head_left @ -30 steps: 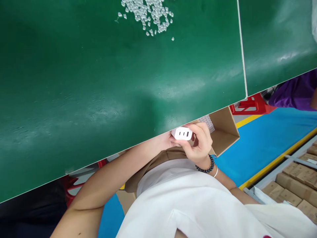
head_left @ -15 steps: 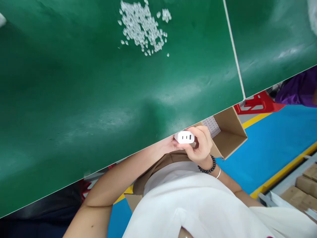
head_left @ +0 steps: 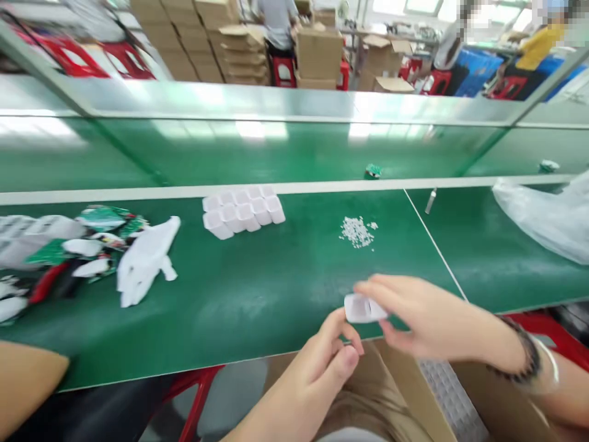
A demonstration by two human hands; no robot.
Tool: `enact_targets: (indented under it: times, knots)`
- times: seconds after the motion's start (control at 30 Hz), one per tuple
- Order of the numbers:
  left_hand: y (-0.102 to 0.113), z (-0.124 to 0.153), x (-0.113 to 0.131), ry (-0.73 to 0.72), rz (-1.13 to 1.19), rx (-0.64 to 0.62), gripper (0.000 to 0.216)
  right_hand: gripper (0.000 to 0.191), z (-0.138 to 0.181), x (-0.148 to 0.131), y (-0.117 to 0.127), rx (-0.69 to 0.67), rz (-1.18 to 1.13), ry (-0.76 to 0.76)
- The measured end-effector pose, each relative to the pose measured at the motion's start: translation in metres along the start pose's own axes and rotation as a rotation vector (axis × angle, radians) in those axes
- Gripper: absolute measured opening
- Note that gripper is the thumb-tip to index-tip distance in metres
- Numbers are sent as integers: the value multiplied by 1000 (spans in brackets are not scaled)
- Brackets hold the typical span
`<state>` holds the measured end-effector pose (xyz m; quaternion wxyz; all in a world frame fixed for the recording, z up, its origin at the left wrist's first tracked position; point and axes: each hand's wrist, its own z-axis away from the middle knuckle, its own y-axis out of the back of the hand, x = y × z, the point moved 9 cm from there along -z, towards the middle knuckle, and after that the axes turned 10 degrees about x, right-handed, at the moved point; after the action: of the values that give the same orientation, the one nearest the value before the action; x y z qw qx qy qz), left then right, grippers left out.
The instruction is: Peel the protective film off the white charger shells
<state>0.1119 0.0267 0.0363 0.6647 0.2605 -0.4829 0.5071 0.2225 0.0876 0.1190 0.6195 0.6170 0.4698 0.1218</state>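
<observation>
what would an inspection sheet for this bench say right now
surface: green bench with a white divider line
job's things: white charger held over the near edge; block of white chargers farther back; heap of small clear bits
clutter: green and white packets and a white bag at left; clear plastic bag at right
hands: right hand grips the white charger; left hand just below it, fingertips pinched
cables: nothing seen
surroundings: open cardboard box under the bench edge; stacked cartons, red stools and people behind
</observation>
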Motion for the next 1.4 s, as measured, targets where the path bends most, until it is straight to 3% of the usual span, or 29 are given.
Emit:
enact_targets:
  times: [0.07,0.13,0.2,0.23,0.3,0.4,0.47,0.53,0.6,0.67,0.73,0.83,0.93,1.17,1.4]
  knots:
    - [44,1,17,-113,-93,264,50,71,-64,38,6,-35,-142,27]
    - [82,3,30,-209,-184,495,44,59,-136,92,23,170,-205,-46]
    - [112,2,38,-263,-294,650,36,51,-193,155,37,463,-53,-247]
    - [124,2,42,-283,-354,712,33,52,-212,182,36,540,53,-364]
    - [144,1,47,-317,-479,802,28,54,-239,223,18,522,178,-552]
    - [163,0,53,-403,-629,889,25,69,-251,246,-4,428,210,-638]
    - [171,2,54,-490,-687,945,23,86,-248,238,-3,436,232,-620]
    - [176,1,50,-554,-705,988,22,95,-251,211,-1,421,217,-456]
    - [178,-1,44,-575,-695,999,21,103,-260,167,-15,275,84,-160]
    - [178,-4,39,-581,-684,991,20,113,-264,123,-42,42,-87,93]
    - [177,-5,38,-589,-679,993,20,120,-267,100,-65,-105,-156,176]
    - [176,-3,37,-595,-683,994,20,112,-275,94,-84,-130,-151,121]
    - [178,-1,37,-604,-685,995,18,103,-267,95,-84,-87,-132,66]
    - [169,-2,42,-655,-681,943,15,100,-182,57,-76,-26,-31,22]
    - [137,-12,41,-687,-813,765,57,118,-123,19,-70,-80,-52,-43]
